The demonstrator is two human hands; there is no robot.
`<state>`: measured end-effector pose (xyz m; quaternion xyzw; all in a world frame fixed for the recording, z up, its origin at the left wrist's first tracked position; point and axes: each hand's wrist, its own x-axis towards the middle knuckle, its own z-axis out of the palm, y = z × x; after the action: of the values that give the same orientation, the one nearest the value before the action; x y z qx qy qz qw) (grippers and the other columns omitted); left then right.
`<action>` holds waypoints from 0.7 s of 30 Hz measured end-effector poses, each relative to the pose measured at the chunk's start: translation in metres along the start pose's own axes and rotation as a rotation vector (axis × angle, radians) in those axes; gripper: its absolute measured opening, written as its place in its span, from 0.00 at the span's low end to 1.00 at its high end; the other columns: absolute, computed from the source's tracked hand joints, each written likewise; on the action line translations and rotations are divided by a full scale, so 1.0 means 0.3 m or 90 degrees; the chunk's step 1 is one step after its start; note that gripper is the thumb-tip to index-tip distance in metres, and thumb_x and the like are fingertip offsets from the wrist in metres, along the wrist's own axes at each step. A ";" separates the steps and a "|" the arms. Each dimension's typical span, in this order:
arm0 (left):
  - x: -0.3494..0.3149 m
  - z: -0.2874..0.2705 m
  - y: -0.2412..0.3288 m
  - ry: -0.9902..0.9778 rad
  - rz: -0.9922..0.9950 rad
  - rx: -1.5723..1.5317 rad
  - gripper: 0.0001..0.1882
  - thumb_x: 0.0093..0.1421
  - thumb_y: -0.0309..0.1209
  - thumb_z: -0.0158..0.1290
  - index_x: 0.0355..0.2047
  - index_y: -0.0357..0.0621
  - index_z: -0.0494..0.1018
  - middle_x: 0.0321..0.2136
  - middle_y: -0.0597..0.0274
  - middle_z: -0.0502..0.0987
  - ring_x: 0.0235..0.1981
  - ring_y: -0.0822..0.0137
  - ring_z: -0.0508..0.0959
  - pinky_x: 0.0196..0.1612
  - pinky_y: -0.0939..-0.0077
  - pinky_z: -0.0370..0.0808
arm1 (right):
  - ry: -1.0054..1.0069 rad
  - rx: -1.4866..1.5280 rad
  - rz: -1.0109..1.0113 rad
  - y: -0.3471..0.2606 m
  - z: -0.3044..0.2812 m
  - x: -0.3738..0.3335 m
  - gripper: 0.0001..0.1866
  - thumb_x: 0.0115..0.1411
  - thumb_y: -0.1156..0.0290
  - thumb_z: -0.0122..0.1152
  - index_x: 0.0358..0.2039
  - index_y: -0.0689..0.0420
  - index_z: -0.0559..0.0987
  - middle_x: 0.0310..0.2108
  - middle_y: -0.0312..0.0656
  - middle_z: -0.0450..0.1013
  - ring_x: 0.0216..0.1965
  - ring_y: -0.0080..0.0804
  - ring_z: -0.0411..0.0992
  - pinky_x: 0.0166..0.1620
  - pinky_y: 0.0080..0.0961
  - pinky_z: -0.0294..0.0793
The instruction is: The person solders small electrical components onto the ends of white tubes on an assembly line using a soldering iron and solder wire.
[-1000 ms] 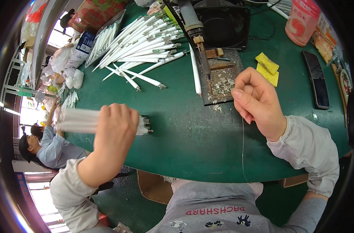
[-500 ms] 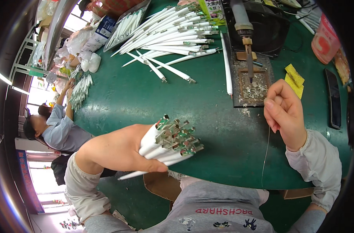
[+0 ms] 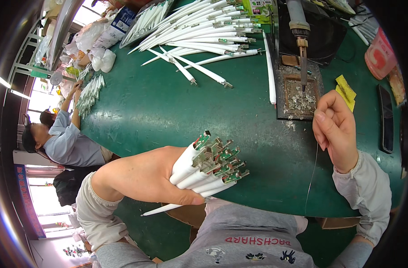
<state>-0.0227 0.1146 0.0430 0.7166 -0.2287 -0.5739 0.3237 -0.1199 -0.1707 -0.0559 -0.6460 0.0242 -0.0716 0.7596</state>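
Note:
My left hand (image 3: pixel 152 174) is wrapped round a bundle of white tapered pen-like sticks (image 3: pixel 188 172). Their ends with small green circuit boards and metal clips point up and right; one thin tip shows below my hand. My right hand (image 3: pixel 336 129) is closed in a pinch on a thin solder wire (image 3: pixel 311 176), which hangs down past the table edge. Just beyond that hand, a soldering iron (image 3: pixel 301 27) is mounted tip down above a dark tray (image 3: pixel 281 100) littered with solder scraps. The bundle is apart from the iron.
Many more white sticks (image 3: pixel 199 33) lie fanned out on the green table (image 3: pixel 137 102), with one (image 3: pixel 269 69) beside the tray. A yellow sponge (image 3: pixel 345 93), a phone (image 3: pixel 384 118) and a pink container (image 3: pixel 379 56) stand or lie right. Another person (image 3: pixel 63 140) works at far left.
The view has shifted slightly, so the iron, tray and both hands appear farther right. My hands keep hold of the same sticks and wire.

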 end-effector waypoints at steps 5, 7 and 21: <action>-0.006 0.042 0.018 0.050 0.035 -0.001 0.23 0.48 0.27 0.61 0.44 0.38 0.67 0.36 0.59 0.73 0.36 0.70 0.72 0.40 0.76 0.69 | 0.005 -0.007 -0.003 -0.006 -0.005 -0.007 0.06 0.59 0.73 0.48 0.30 0.58 0.62 0.14 0.31 0.60 0.12 0.13 0.55 0.14 0.09 0.51; -0.022 0.081 0.027 0.290 0.220 0.375 0.26 0.44 0.26 0.59 0.45 0.39 0.64 0.33 0.55 0.73 0.33 0.61 0.72 0.38 0.72 0.69 | 0.011 -0.008 0.003 -0.007 -0.001 -0.007 0.06 0.59 0.73 0.48 0.30 0.58 0.62 0.14 0.31 0.60 0.12 0.12 0.55 0.14 0.09 0.51; 0.022 0.111 -0.010 0.771 0.462 1.090 0.15 0.39 0.24 0.53 0.31 0.39 0.69 0.25 0.55 0.71 0.23 0.63 0.72 0.25 0.73 0.70 | 0.014 -0.015 0.004 -0.004 -0.003 -0.009 0.06 0.59 0.72 0.48 0.30 0.58 0.63 0.14 0.31 0.60 0.12 0.12 0.54 0.14 0.08 0.51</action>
<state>-0.0537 0.1054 0.0320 0.7559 -0.5500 0.3480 -0.0712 -0.1227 -0.1714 -0.0549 -0.6541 0.0356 -0.0759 0.7517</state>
